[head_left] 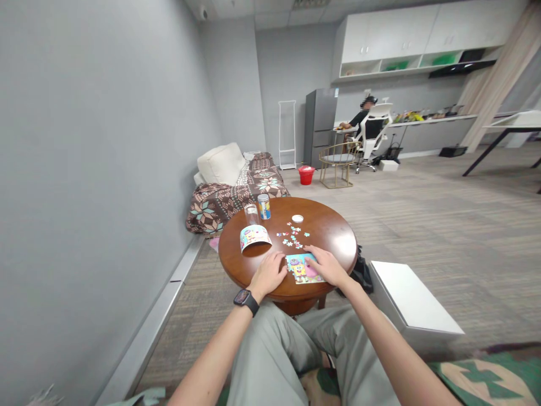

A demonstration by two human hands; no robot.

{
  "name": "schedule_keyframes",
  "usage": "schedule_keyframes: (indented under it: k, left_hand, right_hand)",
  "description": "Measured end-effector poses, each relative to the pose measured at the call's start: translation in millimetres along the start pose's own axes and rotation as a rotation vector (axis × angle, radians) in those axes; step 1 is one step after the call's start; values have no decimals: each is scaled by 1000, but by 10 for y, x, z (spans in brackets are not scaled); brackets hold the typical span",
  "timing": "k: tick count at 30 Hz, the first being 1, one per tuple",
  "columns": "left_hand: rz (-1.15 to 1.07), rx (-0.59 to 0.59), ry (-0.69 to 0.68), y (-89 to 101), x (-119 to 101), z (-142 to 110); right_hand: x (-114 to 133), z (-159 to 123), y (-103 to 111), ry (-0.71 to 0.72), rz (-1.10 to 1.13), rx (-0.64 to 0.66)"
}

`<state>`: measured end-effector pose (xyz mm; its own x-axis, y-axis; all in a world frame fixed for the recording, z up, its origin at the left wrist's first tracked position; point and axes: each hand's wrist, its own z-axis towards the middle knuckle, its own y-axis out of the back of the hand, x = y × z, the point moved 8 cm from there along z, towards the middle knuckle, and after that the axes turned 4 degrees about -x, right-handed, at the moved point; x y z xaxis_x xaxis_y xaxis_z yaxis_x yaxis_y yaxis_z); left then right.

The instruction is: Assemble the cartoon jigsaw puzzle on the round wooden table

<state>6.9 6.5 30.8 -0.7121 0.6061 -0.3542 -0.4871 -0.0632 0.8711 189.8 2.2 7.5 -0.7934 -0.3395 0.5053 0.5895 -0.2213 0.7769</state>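
A partly joined cartoon jigsaw puzzle (299,269) lies flat near the front edge of the round wooden table (333,223). My left hand (269,274) rests on the table at the puzzle's left edge, fingers stretched out with nothing held. Over the puzzle's right part lies my right hand (326,265), fingers extended and covering some of it. Loose puzzle pieces (293,237) are scattered just beyond. A curved picture sheet (255,234) stands at the left, with a clear glass (251,214) behind it.
A small printed can (264,207) and a round white lid (297,219) are at the table's far side. A white box (416,293) stands on the floor at right. Behind the table is a blanket-covered sofa (236,197). A person (359,119) sits farther back.
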Motion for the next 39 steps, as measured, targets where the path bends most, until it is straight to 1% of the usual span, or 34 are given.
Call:
schedule_keyframes:
  k: [3, 7, 10, 12, 14, 20, 23, 29, 33, 36, 39]
  left_hand:
    - [36, 3, 27, 48, 64, 130]
    - [209, 44, 7, 125, 63, 458]
    - [325, 123, -52, 80, 29, 694]
    - [348, 167, -68, 23, 38, 798]
    - [332, 186, -68, -27, 65, 860]
    - [237, 181, -74, -108, 124, 960]
    - [249, 211, -81, -160, 109, 1010]
    - [240, 272, -38, -226, 111, 1059]
    - [245, 269, -53, -205, 91, 1014]
    - [212, 229, -63, -160, 67, 959]
    - [122, 176, -58, -93, 77, 885]
  right_hand:
    - [-24, 10, -11, -24, 15, 5]
    - [-16, 12, -5, -13, 35, -3]
    - [-6, 10, 10, -11, 36, -5]
    - [0, 11, 17, -13, 37, 0]
    - [0, 15, 21, -21, 43, 5]
    - [12, 19, 47, -19, 71, -17]
    - [32, 16, 62, -4, 76, -24]
    - [35, 14, 65, -6, 82, -20]
    - [31, 15, 65, -15, 100, -25]
    - [46, 20, 65, -14, 99, -16]
    - [56, 25, 74, -15, 97, -17]
